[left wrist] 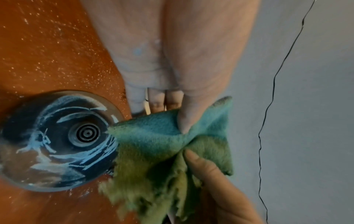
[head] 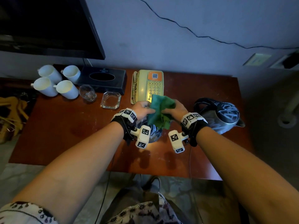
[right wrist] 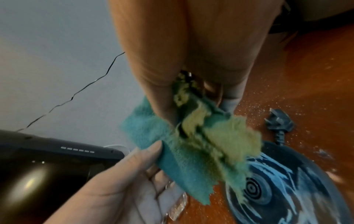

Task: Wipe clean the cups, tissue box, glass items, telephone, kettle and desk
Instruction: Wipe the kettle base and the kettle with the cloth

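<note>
Surface (head: 64,143): reddish-brown wood, glossy, speckled with pale dust; set against a grey wall with a thin black cable running across it.
Left hand (head: 142,108): raised above the near middle of the surface, forearm stretched forward, thumb and fingers pinching the left edge of the cloth.
Right hand (head: 176,109): level with the left, close beside it, thumb and curled fingers gripping the right part of the cloth.
Cloth (head: 160,110): green and teal, fuzzy terry, frayed at the lower edge, bunched between both hands, hanging over the kettle base.
Kettle base (left wrist: 57,141): round, dark disc with a ringed centre connector, streaked with white smears; flat on the surface directly under the hands.
Kettle (head: 221,115): dark, rounded, same white streaks, lying to the right of the hands.
Telephone (head: 148,85): pale green plastic, coiled cord on its left side, orange label on top; just behind the hands.
Glass items: square ashtray (head: 111,100) and small tumbler (head: 88,92), clear, left of the telephone.
Cups (head: 56,82): four white mugs, grouped at far left.
Tissue box (head: 103,80): black, oval slot, beside the cups.
</note>
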A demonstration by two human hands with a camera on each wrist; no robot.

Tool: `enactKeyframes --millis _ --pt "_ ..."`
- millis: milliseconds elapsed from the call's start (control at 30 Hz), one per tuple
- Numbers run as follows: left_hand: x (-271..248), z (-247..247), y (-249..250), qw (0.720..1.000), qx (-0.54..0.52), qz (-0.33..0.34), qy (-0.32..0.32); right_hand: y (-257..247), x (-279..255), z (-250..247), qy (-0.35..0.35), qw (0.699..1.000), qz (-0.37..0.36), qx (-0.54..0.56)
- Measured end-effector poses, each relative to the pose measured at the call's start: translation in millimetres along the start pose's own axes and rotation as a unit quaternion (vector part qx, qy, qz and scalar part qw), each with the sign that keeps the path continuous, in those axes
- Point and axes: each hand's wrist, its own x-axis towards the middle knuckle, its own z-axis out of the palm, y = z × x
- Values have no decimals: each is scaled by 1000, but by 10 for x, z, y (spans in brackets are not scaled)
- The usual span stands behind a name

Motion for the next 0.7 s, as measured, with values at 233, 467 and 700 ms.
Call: enactKeyframes --millis 233,467,700 --pt "-157 -43 20 995 17 9 97 -77 -72 -54 2 1000 -2 21" --pt "-454 -70 251 990 74 113 30 -312 -180 -51 -48 991 -43 114" --pt "-566 -170 452 939 298 149 81 -623 -315 -98 -144 976 -116 -116"
